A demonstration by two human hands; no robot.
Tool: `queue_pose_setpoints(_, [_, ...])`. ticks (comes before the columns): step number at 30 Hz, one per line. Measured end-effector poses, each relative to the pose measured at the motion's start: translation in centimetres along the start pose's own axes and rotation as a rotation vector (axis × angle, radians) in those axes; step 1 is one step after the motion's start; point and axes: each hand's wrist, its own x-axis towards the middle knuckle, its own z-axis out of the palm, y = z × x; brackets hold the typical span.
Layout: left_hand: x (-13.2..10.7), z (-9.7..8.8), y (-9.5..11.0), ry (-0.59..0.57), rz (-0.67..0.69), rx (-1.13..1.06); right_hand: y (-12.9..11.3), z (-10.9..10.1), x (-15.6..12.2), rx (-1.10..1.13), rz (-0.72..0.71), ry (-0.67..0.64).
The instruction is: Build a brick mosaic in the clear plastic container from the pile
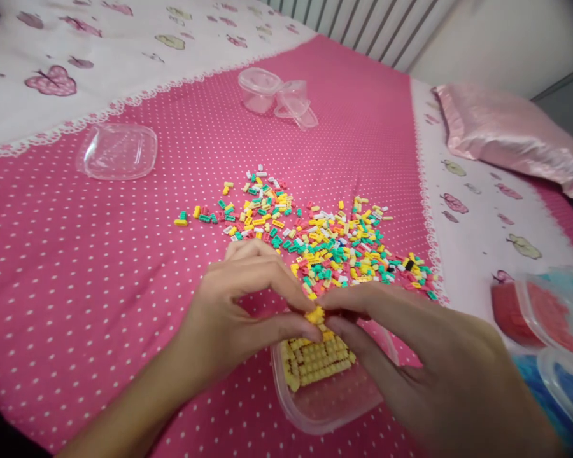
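My left hand point(239, 305) and my right hand point(410, 343) meet fingertip to fingertip and pinch a small yellow brick piece point(315, 315) between them. Right below it a clear plastic tub point(329, 407) holds a yellow assembly of joined bricks point(315, 359). Just beyond my hands a pile of several tiny loose bricks point(315, 235), yellow, green, red and white, is spread over the pink dotted bedspread point(100, 273).
A clear lid point(117, 151) lies at the left. An open clear tub with its lid point(277, 95) stands farther back. At the right edge are tubs of red bricks point(535, 312) and blue bricks point(558, 388). A pink pillow point(510, 137) lies at the back right.
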Motion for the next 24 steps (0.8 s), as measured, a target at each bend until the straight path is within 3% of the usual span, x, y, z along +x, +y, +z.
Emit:
queue_pose_setpoints(5, [0.0,0.1,0.0,-0.033,-0.031,-0.022,-0.6,-0.1,-0.2,-0.013,0.013,0.048])
queue_pose_setpoints(10, [0.0,0.2,0.1,-0.095,0.013,0.085,0.9,-0.5,-0.9,-0.008,-0.01,-0.15])
queue_pose_setpoints(13, [-0.1,-0.1,0.3,-0.145,0.034,0.102,2.8,-0.7,-1.6,-0.133,-0.003,-0.269])
queue_pose_setpoints(18, [-0.1,-0.1,0.4,-0.275,0.036,0.084,3.7,0.0,-1.9,-0.403,-0.005,-0.166])
queue_pose_setpoints(24, [-0.3,0.3,0.3,-0.364,0.048,0.075,3.2,1.3,-1.8,-0.417,0.059,-0.174])
